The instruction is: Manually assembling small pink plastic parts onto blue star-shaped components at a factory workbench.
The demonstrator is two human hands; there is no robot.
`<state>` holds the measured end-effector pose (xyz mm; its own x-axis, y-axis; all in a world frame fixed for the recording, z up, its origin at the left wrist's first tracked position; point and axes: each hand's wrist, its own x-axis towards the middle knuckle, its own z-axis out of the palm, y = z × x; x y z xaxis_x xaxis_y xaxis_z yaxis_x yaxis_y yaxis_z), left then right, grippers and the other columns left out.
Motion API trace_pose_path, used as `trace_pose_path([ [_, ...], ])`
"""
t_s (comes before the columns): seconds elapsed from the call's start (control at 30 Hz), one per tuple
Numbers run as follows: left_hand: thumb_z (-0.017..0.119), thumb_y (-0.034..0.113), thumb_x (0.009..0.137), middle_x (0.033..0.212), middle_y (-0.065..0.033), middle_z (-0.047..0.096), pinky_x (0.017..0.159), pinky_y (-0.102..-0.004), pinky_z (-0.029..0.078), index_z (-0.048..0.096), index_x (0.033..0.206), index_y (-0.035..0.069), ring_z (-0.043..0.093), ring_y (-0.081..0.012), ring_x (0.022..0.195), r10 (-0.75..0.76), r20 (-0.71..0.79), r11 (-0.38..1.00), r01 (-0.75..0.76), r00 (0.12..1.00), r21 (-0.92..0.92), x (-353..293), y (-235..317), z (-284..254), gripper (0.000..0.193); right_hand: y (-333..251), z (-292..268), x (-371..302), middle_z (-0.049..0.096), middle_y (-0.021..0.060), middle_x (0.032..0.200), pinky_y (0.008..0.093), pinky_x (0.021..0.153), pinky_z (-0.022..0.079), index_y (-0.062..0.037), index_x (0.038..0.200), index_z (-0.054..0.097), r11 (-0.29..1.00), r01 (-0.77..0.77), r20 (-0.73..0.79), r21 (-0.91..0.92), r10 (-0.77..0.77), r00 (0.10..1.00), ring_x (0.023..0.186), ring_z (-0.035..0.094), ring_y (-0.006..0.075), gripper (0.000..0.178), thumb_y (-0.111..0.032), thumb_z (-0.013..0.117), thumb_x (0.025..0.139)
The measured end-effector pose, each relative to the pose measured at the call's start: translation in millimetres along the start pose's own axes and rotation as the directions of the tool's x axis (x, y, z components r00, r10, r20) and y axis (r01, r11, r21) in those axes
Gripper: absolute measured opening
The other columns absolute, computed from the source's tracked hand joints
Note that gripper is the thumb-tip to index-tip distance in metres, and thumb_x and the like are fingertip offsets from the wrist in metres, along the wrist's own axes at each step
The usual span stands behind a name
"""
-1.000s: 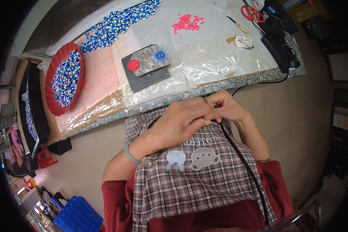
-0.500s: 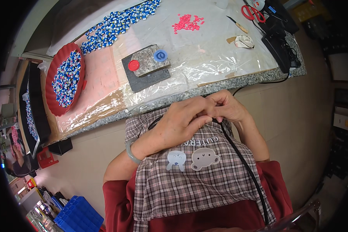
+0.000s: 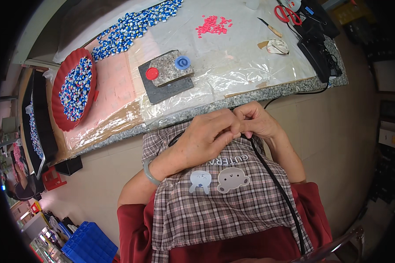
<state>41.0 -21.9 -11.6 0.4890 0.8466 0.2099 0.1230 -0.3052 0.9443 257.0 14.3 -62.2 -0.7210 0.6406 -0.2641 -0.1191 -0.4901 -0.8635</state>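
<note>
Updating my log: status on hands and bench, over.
Left hand, right hand: close together, anything pinched hidden. Pink pieces loose on bench. Black cord down apron, near right hand.

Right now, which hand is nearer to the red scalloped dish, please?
Left: the left hand is to the right of the red scalloped dish, the right hand farther right.

A workshop, shown by its stone-edged workbench [image 3: 294,89], heaped blue-and-white pieces [image 3: 118,39] and a knife [image 3: 274,30]

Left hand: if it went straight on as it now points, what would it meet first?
The left hand would probably meet the right hand first; they look close or touching, though the depth is unclear.
</note>
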Motion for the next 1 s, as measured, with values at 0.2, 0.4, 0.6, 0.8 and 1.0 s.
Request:
trace_pose_path([
  [0.2, 0.073, 0.006, 0.087, 0.087, -0.0088, 0.065, 0.069, -0.0295, 0.054, 0.061, 0.093, 0.002, 0.067, -0.0215, 0.077, -0.146, -0.075, 0.981, 0.134, 0.986, -0.142, -4.0, 5.3, 5.9, 0.014, 0.2, 3.2, -0.3, 0.061, -0.0008, 0.064, 0.0167, 0.042, 0.032, -0.0057, 0.069, 0.063, 0.999, -0.003, -0.003, 0.032, 0.003, 1.000, 0.048, 0.050, 0.0025, 0.035, -0.032, 0.083, 0.081],
  [0.4, 0.072, 0.006, 0.087, 0.086, -0.0086, 0.065, 0.067, -0.0315, 0.052, 0.062, 0.092, 0.003, 0.066, -0.0233, 0.076, 0.052, -0.015, 0.998, -0.051, 0.999, 0.032, 0.1, 0.3, 0.8, 0.011, -2.4, 4.4, -1.3, 0.060, -0.0018, 0.062, 0.0171, 0.042, 0.031, -0.0069, 0.068, 0.064, 0.999, -0.024, -0.005, 0.027, 0.024, 1.000, 0.047, 0.049, 0.0020, 0.033, -0.030, 0.083, 0.080],
  [0.6, 0.071, 0.004, 0.087, 0.085, -0.0072, 0.065, 0.067, -0.0303, 0.052, 0.062, 0.091, 0.003, 0.066, -0.0213, 0.077, 0.066, 0.019, 0.998, -0.066, 0.998, 0.013, -1.3, -3.6, -0.7, 0.010, -3.2, 4.6, -0.8, 0.057, -0.0030, 0.061, 0.0174, 0.042, 0.031, -0.0073, 0.067, 0.061, 1.000, -0.005, 0.026, -0.013, 0.005, 1.000, 0.047, 0.047, 0.0017, 0.032, -0.026, 0.080, 0.084],
  [0.8, 0.073, 0.003, 0.087, 0.085, -0.0052, 0.066, 0.069, -0.0252, 0.055, 0.060, 0.092, 0.003, 0.068, -0.0140, 0.078, -0.150, -0.062, 0.982, 0.141, 0.987, -0.126, -1.4, 7.0, 4.6, 0.014, 6.2, 1.3, 2.7, 0.054, -0.0045, 0.061, 0.0174, 0.042, 0.031, -0.0075, 0.067, 0.060, 0.998, 0.023, 0.048, 0.052, -0.025, 0.999, 0.047, 0.046, 0.0016, 0.033, -0.026, 0.079, 0.087],
  [1.0, 0.074, 0.004, 0.087, 0.085, -0.0054, 0.066, 0.067, -0.0260, 0.054, 0.060, 0.092, 0.002, 0.068, -0.0147, 0.077, -0.089, -0.016, 0.995, 0.089, 0.996, -0.048, -2.8, 1.8, 0.7, 0.015, 3.5, 4.3, 3.2, 0.055, -0.0043, 0.062, 0.0168, 0.042, 0.030, -0.0074, 0.068, 0.060, 0.996, 0.015, 0.069, 0.090, -0.022, 0.997, 0.047, 0.047, 0.0015, 0.034, -0.029, 0.079, 0.086],
])
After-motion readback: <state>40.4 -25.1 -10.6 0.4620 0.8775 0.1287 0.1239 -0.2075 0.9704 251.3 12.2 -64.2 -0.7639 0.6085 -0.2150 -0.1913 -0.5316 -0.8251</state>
